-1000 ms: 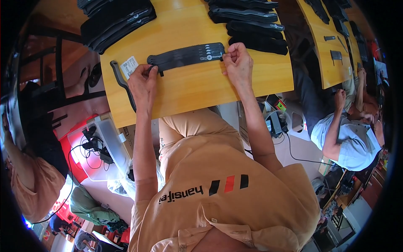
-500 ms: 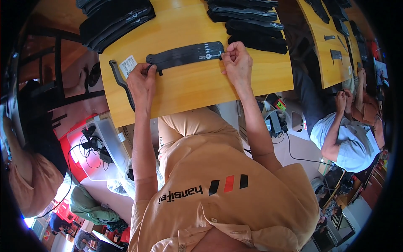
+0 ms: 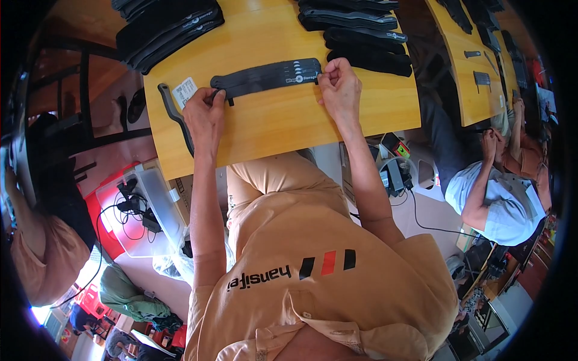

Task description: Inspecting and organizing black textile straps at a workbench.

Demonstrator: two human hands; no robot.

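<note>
A short stack of dark strap-like pieces (image 3: 259,79), apparently hook-and-loop storage straps, lies across the yellow table (image 3: 271,132) in front of me, with pale printing near its right end. At its left end, beside a small black tab, my left hand (image 3: 203,117) is closed, thumb against forefinger. My right hand (image 3: 342,90) pinches at the right end, its other fingers curled in. What exactly sits between the fingertips is mostly hidden. Left of my left hand are a single narrow black strap (image 3: 174,119) and a white printed label (image 3: 185,90).
Piles of black straps stand at the far left (image 3: 168,36) and far right (image 3: 367,48) of the table. A second table (image 3: 463,78) is at the right, where a person in a light blue shirt (image 3: 500,198) sits. A clear bin with cables (image 3: 159,204) is below left.
</note>
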